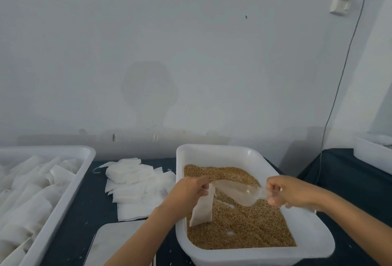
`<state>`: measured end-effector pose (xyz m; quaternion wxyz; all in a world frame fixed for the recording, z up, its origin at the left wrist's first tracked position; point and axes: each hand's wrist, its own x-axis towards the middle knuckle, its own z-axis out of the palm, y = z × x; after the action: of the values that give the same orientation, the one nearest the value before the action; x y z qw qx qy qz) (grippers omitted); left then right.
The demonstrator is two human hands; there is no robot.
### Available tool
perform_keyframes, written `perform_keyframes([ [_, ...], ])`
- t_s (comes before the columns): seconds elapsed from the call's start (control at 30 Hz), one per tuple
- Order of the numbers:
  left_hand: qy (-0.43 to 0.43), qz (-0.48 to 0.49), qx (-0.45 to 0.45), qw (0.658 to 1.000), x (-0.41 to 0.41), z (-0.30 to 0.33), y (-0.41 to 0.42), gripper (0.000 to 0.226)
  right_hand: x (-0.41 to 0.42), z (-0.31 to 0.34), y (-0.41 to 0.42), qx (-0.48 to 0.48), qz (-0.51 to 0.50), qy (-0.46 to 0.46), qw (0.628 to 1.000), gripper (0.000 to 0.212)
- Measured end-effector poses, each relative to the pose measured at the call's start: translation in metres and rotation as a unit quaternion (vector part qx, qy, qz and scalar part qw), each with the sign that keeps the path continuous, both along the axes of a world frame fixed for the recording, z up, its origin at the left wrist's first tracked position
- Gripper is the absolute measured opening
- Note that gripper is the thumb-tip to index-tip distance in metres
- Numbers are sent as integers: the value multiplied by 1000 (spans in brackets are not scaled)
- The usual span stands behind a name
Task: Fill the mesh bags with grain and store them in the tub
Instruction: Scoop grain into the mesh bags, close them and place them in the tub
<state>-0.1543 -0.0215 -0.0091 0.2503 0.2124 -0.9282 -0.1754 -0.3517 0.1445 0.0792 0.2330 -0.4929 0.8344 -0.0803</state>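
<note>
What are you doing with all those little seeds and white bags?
A person is filling small mesh bags with grain. The left hand holds one white mesh bag open over the tub of grain, and the right hand tips a clear plastic scoop toward the bag's mouth. Empty bags lie in a pile on the dark table, and another white tub on the left holds more bags.

White tubs (214, 151), white mesh bags (131, 185), golden-brown grain (244, 227), dark tablecloth (93, 202)

Small packing workroom: bare white wall (169, 53), dark-covered bench (89, 212), white tubs of grain (239, 221) and filled bags (29, 191), stacked empty mesh bags (135, 185).
</note>
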Motion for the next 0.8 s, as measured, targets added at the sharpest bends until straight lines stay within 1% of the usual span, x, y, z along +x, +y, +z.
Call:
perform_keyframes([
  [0.03,8,8,1,1000,0,-1,0,8,0,-7,-2,4,-17,-8,1000,14],
  [0.1,29,17,13,999,0,-1,0,11,4,-22,-10,13,-39,9,999,12],
  [0.13,44,21,27,998,1,0,1,12,7,-31,-17,14,-44,28,999,5],
  [0.17,66,24,47,996,1,1,2,13,10,-40,-23,15,-48,44,998,9],
  [0.23,127,32,101,986,2,5,3,13,14,-60,-36,16,-56,65,996,29],
  [0.33,229,55,183,955,4,14,4,14,24,-86,-48,42,-75,105,991,49],
  [0.4,274,69,223,933,6,22,3,18,34,-97,-53,80,-85,131,984,60],
  [0.53,320,85,272,904,15,38,0,21,51,-92,-56,137,-87,170,972,62],
  [0.57,328,85,272,901,20,42,0,21,54,-86,-55,135,-81,173,972,62],
  [0.6,337,81,269,899,26,45,1,21,57,-78,-55,113,-72,172,976,64],
  [0.63,344,73,265,898,32,48,1,21,61,-69,-55,72,-58,166,982,66],
  [0.67,348,64,262,898,38,52,1,21,65,-58,-55,6,-40,146,988,65],
  [0.7,349,57,259,899,45,55,1,19,72,-47,-55,-70,-15,100,992,61],
  [0.73,351,53,259,898,52,58,2,17,81,-36,-55,-143,8,13,990,55],
  [0.77,353,51,257,898,59,61,2,16,95,-27,-55,-204,26,-96,974,50],
  [0.8,358,49,254,897,66,62,3,15,110,-19,-57,-246,40,-192,949,47],
])
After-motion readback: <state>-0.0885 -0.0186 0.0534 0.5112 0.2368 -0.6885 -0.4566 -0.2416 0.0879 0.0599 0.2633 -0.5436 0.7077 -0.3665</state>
